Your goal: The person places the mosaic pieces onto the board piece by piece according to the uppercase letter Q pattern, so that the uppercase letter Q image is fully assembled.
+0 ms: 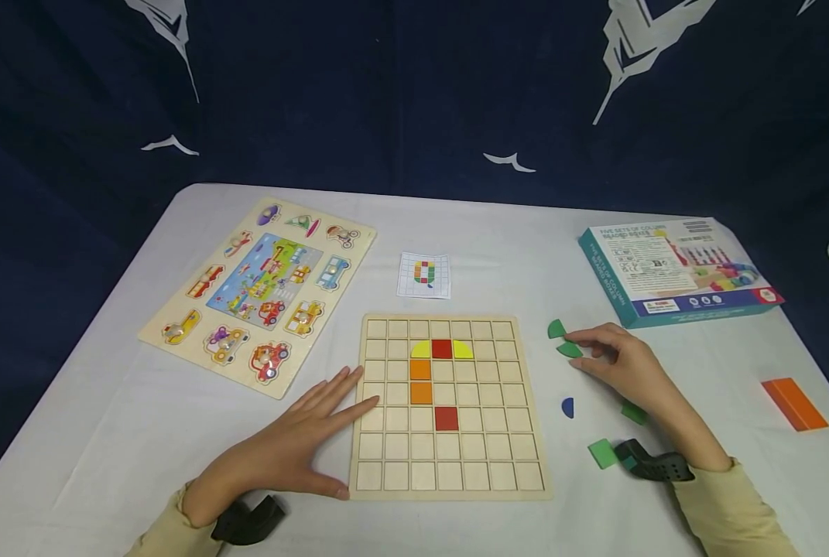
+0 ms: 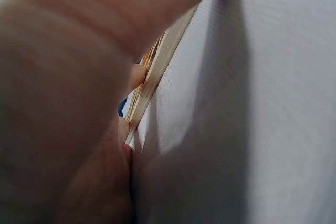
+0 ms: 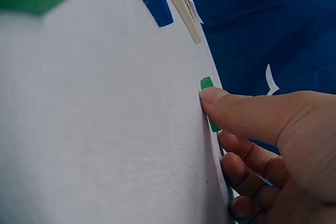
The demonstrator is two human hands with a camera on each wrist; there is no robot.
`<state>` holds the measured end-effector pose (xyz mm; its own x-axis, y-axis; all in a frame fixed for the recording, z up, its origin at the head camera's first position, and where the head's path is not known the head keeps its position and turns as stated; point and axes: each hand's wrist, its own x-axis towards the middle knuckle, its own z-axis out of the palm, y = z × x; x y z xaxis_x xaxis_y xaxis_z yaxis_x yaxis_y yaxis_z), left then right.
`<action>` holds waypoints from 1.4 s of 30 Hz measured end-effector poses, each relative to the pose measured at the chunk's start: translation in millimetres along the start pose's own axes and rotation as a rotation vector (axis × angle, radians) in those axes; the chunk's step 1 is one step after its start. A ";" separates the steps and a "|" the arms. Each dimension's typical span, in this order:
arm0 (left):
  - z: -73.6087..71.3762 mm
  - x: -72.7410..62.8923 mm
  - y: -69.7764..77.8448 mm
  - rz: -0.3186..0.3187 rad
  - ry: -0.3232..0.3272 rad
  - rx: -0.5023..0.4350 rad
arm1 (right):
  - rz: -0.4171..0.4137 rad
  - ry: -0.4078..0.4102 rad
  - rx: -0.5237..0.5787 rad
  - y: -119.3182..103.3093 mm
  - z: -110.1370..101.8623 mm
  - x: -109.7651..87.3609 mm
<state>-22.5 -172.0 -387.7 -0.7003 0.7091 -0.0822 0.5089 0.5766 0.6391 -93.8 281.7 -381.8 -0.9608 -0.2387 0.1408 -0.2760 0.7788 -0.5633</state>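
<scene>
My right hand (image 1: 619, 360) has its thumb and index finger at either side of a green quarter-circle piece (image 1: 569, 350), gripping it at the tabletop. Another green quarter-circle piece (image 1: 556, 329) lies just beyond it. In the right wrist view the thumb covers part of the green piece (image 3: 206, 82). Fingers spread, my left hand (image 1: 296, 437) rests against the left edge of the wooden grid board (image 1: 449, 495), two fingertips on its rim. On the board sit two yellow quarter-circle pieces (image 1: 463, 350), red squares (image 1: 446, 418) and orange squares (image 1: 421, 393).
A pattern card (image 1: 407, 286) lies behind the board. To the left is a vehicle peg puzzle (image 1: 275, 379); a teal-edged box (image 1: 665, 271) lies back right. A blue half-circle piece (image 1: 568, 408), green squares (image 1: 602, 453) and orange pieces (image 1: 795, 404) lie to the right.
</scene>
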 end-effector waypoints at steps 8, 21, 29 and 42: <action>0.3 0.4 -0.2 0.002 -0.001 0.004 | -0.003 0.032 -0.014 0.1 1.2 1.2; -0.8 0.1 0.8 0.014 0.002 0.010 | -0.005 0.066 -0.034 0.4 2.0 2.0; -0.1 -0.1 -0.5 0.017 0.002 0.006 | 0.049 0.047 0.008 -13.0 -5.8 3.6; -0.2 0.7 -0.2 0.016 -0.003 0.004 | -0.080 0.085 0.171 -77.8 12.7 6.7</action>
<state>-23.3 -171.7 -387.7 -0.6903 0.7197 -0.0740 0.5223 0.5665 0.6374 -78.4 212.1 -347.3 -0.9365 -0.2408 0.2549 -0.3507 0.6480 -0.6761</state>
